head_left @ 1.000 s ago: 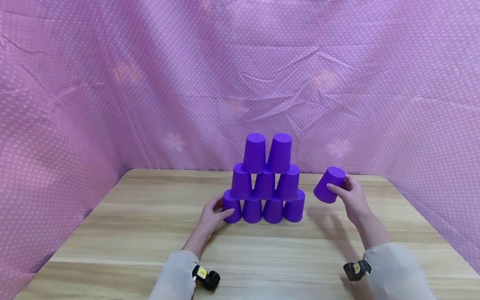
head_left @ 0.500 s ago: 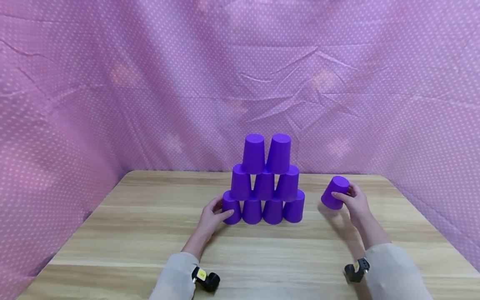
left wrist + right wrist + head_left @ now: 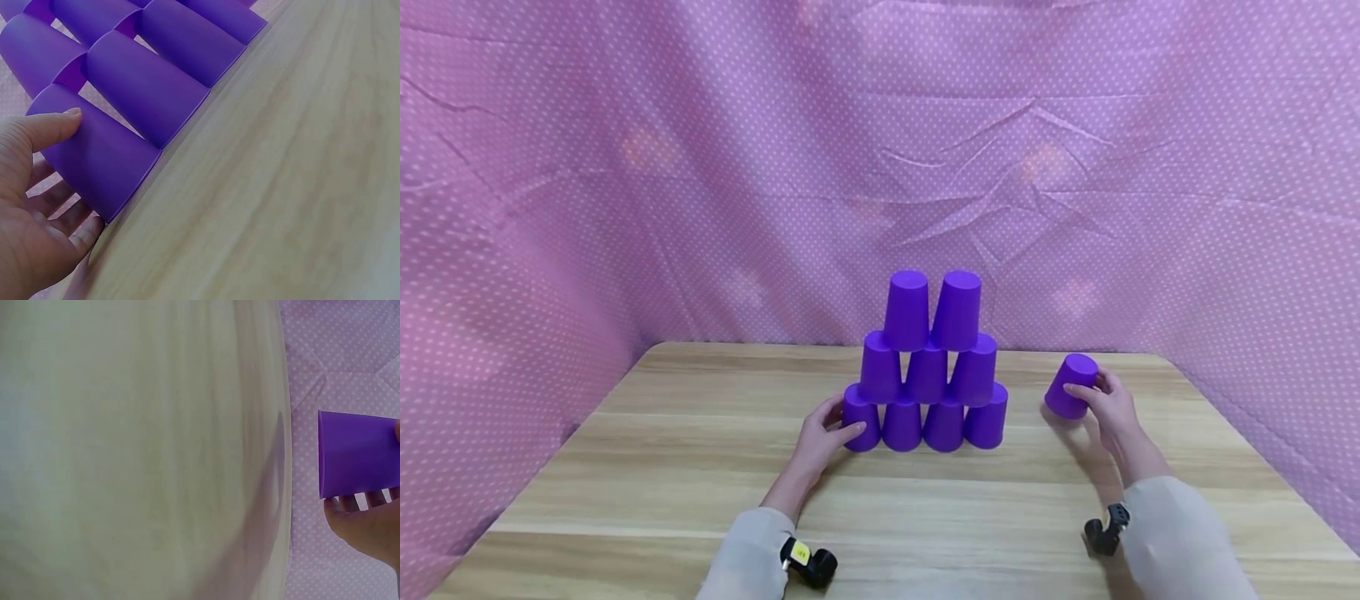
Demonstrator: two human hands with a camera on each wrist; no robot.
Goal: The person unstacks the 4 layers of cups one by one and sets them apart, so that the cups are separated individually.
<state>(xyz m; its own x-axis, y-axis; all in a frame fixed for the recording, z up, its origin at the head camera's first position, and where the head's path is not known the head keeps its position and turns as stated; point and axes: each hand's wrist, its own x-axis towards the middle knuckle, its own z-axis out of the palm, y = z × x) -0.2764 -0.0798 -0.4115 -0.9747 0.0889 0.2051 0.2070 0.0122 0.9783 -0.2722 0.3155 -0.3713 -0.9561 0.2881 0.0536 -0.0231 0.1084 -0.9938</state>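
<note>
The end cup (image 3: 862,408) is held by the left grip (image 3: 817,437), which is narrowed round it from the left, with the thumb laid on the near side and the other fingers reaching behind. Its rim is set on the counter (image 3: 910,517), and its base is turned up. To the right of that grip, the bottom row is continued by three more cups (image 3: 943,429), also purple and inverted. Above and to the right of the same grip, three middle cups (image 3: 927,375) are carried by the bottom row, and on these are carried two top cups (image 3: 957,312). A loose cup (image 3: 1067,377), purple and base up, is held in the right grip (image 3: 1112,408), between the thumb in front and the fingers behind. It is raised off the counter, and the stacked cups are left well apart from that grip, to its left. Behind the left grip, a black device (image 3: 808,564) is worn at a pale sleeve (image 3: 748,554). Beyond both grips, a pink dotted cloth (image 3: 880,167) is hung
</note>
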